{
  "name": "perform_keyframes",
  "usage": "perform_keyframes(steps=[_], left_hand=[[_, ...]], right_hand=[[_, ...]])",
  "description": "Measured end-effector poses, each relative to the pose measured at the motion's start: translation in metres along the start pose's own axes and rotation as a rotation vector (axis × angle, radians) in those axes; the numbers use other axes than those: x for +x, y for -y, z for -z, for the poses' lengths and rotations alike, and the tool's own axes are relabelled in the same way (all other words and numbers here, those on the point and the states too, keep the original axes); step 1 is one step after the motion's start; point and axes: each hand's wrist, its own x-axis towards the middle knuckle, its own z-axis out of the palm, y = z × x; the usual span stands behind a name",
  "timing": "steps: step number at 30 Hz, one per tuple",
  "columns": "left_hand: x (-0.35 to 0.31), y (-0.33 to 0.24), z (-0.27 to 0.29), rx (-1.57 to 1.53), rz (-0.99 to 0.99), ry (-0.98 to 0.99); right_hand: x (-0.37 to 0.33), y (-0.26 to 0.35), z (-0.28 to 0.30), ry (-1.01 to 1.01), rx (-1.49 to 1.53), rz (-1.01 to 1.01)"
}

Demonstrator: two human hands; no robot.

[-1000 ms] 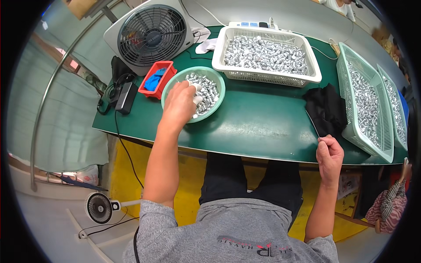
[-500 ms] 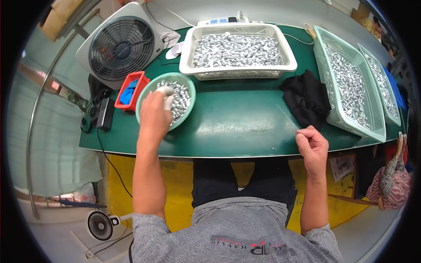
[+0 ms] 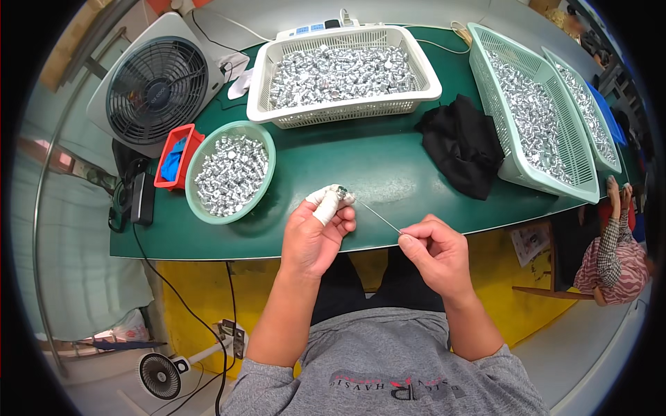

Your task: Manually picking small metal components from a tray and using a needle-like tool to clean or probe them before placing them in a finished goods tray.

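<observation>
My left hand [image 3: 316, 232], with white coverings on its thumb and fingers, pinches a small silvery metal part [image 3: 342, 193] above the front of the green table. From the right, my right hand [image 3: 440, 256] grips a thin metal rod [image 3: 380, 217] between thumb and fingers. The rod's far end points at the part; whether it touches cannot be made out. Left of my hands stands a round pale-green bowl [image 3: 271, 163] filled with similar small metal parts [image 3: 231, 177].
A white basket [image 3: 347, 111] of metal parts stands at the back. Two pale-green baskets [image 3: 517, 163] hold more at right, beside a black cloth [image 3: 461, 145]. At left are a red bin [image 3: 194, 142] with blue material and a fan [image 3: 158, 90]. Another person [image 3: 610, 260] sits far right.
My left hand has left the bowl and come to the middle front with a metal part. My right hand has moved left toward it, and the rod now shows plainly. The view has shifted.
</observation>
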Motion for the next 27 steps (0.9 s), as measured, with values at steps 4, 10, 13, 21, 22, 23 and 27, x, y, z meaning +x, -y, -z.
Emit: perform_keyframes(steps=[4, 10, 13, 21, 22, 23, 27], left_hand=[[0.0, 0.003, -0.002, 0.04, -0.019, -0.01], [-0.001, 0.005, 0.0, 0.057, -0.028, -0.014], [-0.002, 0.005, -0.001, 0.074, -0.039, -0.016], [-0.002, 0.008, -0.002, 0.1, -0.066, -0.01], [-0.002, 0.008, -0.003, 0.144, -0.083, -0.019], [-0.003, 0.009, -0.005, 0.188, -0.101, -0.028], [-0.004, 0.003, -0.014, 0.223, -0.043, -0.037]], right_hand=[[0.002, -0.002, 0.0, 0.01, -0.009, 0.003], [0.003, 0.0, -0.002, 0.015, -0.003, -0.024], [0.003, 0.001, -0.001, 0.018, -0.013, -0.024], [0.002, 0.005, 0.001, 0.007, -0.033, -0.035], [0.002, 0.006, 0.002, 0.006, -0.065, -0.024], [0.001, 0.007, 0.003, 0.006, -0.097, -0.012], [0.001, 0.01, 0.006, 0.009, -0.147, 0.024]])
